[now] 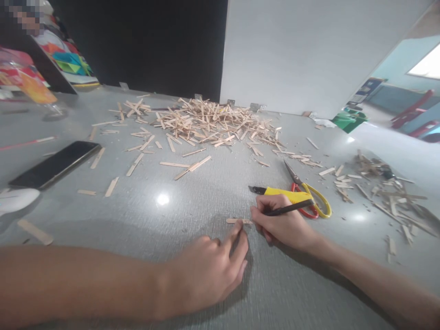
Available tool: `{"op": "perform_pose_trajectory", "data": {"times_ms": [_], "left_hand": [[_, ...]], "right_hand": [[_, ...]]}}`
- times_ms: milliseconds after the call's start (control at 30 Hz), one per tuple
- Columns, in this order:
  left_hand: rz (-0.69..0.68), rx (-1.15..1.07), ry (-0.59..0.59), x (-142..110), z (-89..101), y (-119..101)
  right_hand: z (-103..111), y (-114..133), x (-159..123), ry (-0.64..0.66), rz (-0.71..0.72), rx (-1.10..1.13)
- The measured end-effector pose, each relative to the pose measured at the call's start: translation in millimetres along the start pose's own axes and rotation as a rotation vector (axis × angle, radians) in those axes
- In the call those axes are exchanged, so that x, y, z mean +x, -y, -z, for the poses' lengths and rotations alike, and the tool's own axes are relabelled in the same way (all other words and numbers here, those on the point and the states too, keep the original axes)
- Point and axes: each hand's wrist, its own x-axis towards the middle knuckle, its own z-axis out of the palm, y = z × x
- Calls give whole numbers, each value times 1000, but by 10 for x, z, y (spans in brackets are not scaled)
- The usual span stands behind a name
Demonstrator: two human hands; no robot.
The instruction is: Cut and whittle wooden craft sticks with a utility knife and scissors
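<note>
A short wooden craft stick point(233, 221) with small dark marks lies flat on the grey table in front of me. My left hand point(209, 266) rests at its near side, fingers bent, the index fingertip pressing the stick down. A black pen point(290, 207) is pinched in my right hand point(278, 220), tilted, at the stick's right end; its tip is hidden behind my fingers. Just beyond my right hand lie a yellow utility knife point(287, 195) with a dark tip and a pair of scissors point(321, 201) with red and yellow handles.
A heap of wooden sticks point(213, 121) lies at the back before a black and white panel point(282, 55). Broken pieces point(395, 201) are scattered at right. A phone point(57, 162), a white object point(19, 200) and a bottle point(37, 89) are at left.
</note>
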Motion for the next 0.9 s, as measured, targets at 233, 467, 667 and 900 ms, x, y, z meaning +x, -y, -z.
{"op": "perform_pose_trajectory", "data": {"times_ms": [233, 467, 667, 900], "left_hand": [[-1, -2, 10, -5, -6, -2], [16, -6, 14, -5, -5, -14], [6, -7, -4, 6, -6, 1], [9, -13, -24, -21, -30, -13]], "right_hand": [[-3, -14, 9, 14, -2, 10], [-4, -26, 16, 19, -4, 32], [3, -23, 23, 30, 8, 49], [9, -32, 16, 37, 16, 14]]}}
